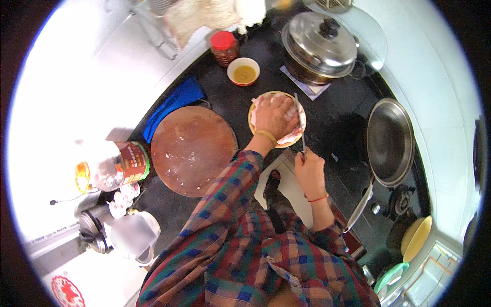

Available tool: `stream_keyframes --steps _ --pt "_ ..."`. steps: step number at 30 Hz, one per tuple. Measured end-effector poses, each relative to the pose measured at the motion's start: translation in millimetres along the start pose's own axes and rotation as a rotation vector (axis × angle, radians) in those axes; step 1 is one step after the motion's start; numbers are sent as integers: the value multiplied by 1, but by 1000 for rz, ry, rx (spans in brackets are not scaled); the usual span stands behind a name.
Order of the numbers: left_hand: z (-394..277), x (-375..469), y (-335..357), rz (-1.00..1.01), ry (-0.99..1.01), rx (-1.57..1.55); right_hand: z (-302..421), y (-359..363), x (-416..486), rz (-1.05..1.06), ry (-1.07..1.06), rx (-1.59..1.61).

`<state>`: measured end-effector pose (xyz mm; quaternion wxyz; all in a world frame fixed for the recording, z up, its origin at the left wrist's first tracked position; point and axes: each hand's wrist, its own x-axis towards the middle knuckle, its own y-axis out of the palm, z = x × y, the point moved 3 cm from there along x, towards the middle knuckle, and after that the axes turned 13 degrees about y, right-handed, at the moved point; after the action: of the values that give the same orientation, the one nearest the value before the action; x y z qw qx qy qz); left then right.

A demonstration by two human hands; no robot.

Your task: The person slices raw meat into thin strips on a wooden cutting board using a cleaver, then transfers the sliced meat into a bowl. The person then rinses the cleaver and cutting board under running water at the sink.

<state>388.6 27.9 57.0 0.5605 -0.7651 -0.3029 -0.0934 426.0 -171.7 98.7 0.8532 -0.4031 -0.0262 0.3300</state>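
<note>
My left hand (277, 117) presses down on pale pink raw meat (290, 137), its fingers curled over the top. The meat fills a round dish with a yellow rim (251, 122), which stands on the black countertop and is largely covered by the hand. In my right hand (310, 169) is the handle of a knife (301, 122), seen almost edge-on. Its thin blade points away from me along the right side of the meat. Whether the blade touches the meat, I cannot tell.
Left of the dish lies a round wooden chopping board (193, 151) with white specks. Beyond are a small bowl of yellowish liquid (244, 74), a red-lidded jar (224, 48) and a lidded steel pot (322, 44). A frying pan (390, 142) sits right, near a gas burner (401, 200).
</note>
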Motion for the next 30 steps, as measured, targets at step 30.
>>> stream_keyframes --steps 30 --pt "15 -296 -181 -397 -752 -270 19 151 -68 869 555 598"
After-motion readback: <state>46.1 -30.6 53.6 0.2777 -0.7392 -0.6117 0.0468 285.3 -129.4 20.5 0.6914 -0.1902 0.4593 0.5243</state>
